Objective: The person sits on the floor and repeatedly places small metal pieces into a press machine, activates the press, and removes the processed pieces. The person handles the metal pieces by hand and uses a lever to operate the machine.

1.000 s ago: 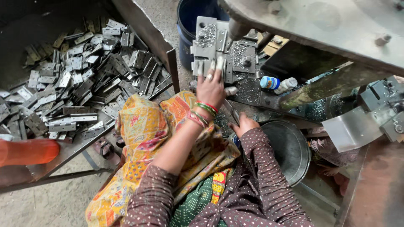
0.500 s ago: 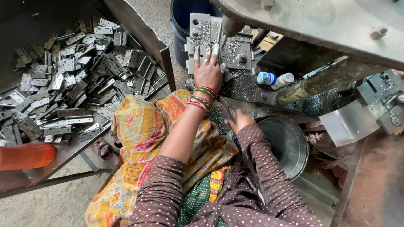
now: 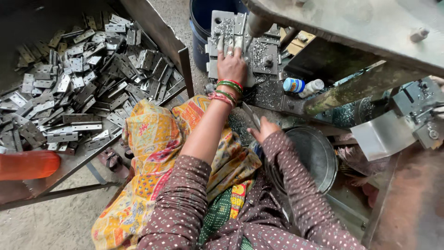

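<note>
Left hand (image 3: 231, 65) flat, fingers spread on grey metal press plate (image 3: 217, 28); right hand (image 3: 264, 129) curled, maybe gripping thin metal strip (image 3: 249, 115), beside round steel bowl (image 3: 319, 157)

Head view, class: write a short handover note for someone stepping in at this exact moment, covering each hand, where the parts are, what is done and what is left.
Left hand: flat, fingers spread, pressing on the metal die block under the press ram.
Right hand: closed around a thin metal lever beside the round metal pan.
Parts: a heap of hinge plates on the tray at the left; metal chips lie over the block.
Done and left: no sorted piles show, so the count cannot be told.
</note>
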